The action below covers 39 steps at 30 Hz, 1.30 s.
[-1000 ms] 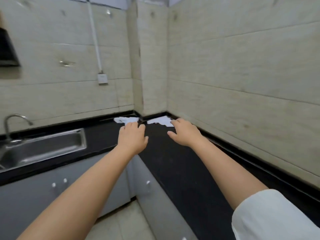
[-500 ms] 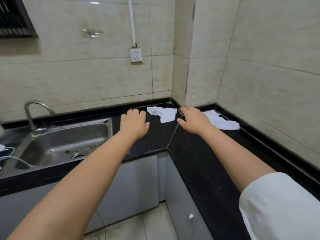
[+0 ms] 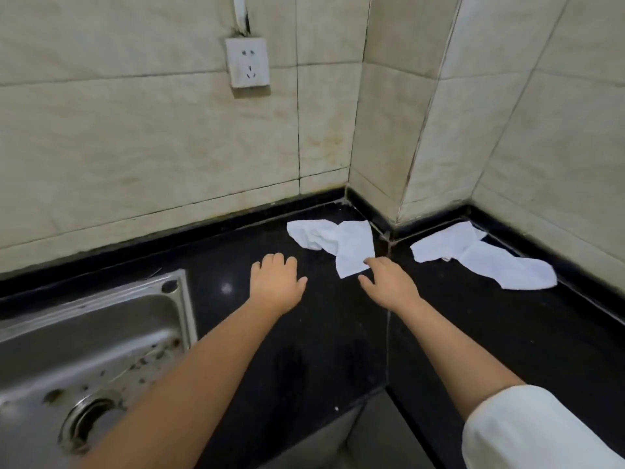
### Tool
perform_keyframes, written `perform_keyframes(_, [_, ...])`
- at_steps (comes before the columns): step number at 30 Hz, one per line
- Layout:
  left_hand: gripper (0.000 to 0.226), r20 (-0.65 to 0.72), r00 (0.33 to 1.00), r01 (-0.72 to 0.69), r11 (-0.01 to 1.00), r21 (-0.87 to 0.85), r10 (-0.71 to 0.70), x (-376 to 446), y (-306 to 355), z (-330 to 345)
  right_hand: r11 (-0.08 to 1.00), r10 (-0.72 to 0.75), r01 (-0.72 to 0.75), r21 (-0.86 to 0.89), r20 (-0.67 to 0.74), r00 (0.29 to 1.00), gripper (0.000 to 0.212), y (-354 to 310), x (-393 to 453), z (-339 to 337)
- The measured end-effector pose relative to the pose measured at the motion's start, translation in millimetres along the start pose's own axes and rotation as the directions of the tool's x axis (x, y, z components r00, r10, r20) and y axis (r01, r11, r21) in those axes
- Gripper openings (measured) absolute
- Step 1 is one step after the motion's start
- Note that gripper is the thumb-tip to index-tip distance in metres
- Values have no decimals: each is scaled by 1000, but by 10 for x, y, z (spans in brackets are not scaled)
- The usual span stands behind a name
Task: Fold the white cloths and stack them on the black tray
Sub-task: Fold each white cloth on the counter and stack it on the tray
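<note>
Hands over black stone surface (image 3: 338, 333). Right hand (image 3: 389, 286) open, fingertips touching crumpled white cloth (image 3: 341, 245). Left hand (image 3: 275, 282) open, grip released.

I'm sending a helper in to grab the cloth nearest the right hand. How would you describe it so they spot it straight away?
Find the wall socket above the black counter. Below and right of it, left of the jutting tiled corner, lies a crumpled white cloth. Unlike the other cloth past the corner, its near tip meets the right hand.
</note>
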<state>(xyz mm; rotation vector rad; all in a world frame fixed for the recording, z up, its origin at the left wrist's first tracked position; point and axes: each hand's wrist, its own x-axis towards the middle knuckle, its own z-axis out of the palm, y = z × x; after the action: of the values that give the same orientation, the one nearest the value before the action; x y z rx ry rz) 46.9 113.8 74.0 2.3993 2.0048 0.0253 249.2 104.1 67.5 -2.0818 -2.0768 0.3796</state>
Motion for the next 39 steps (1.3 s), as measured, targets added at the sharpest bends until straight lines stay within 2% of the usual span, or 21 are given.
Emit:
perform_keyframes(3, [43,73,996,-41,999,-26,43,412,-97,271,996,87,-87,2,107,991,41,5,428,361])
perform_keyframes(7, [43,154,986,-51,998,-40,56,793,-241,606,978,201,-207,21,162,966,44,-25,959,759])
perform_keyframes(13, [41,207,978,-17,999,-45,26,1143,-445,964,933,360,-360,-7,66,931,38,-71,1683,1125])
perform_keyframes(16, [41,185,982,-20,997,-73,33,1350,-439,1045,928,371,-371,0,29,928,19,48,1837,1230])
perform_keyframes(18, [43,140,989,-36,992,-120,53,1497,-369,1056,941,329,-329,77,11,944,35,161,1839,1220])
perform_keyframes(21, [48,51,993,-98,975,-202,110,1710,-150,1046,963,191,-187,196,-4,982,31,347,1700,1077])
perform_keyframes(24, [54,34,987,-149,968,-203,159,1885,161,1072,968,35,-35,250,1,999,20,530,1453,854])
perform_keyframes(27, [39,37,990,-128,974,-188,138,1946,409,1133,960,-27,34,279,-27,999,14,701,1193,606])
perform_keyframes(29, [27,-7,987,-156,965,-213,158,1921,475,1139,950,-3,29,311,-83,997,14,796,1005,444])
perform_keyframes(30, [26,-45,975,-220,951,-219,216,1892,492,1125,945,18,18,326,-109,994,13,839,904,363])
perform_keyframes(32, [31,-97,931,-365,899,-240,352,1841,513,1061,940,60,-5,341,-151,987,14,917,688,214])
perform_keyframes(35, [31,-115,871,-488,816,-311,477,1687,634,794,939,160,-68,337,-254,954,16,1019,316,-44])
perform_keyframes(39, [68,-209,783,-605,643,-469,585,1346,1079,297,932,321,-216,291,-385,866,16,1196,-338,-487])
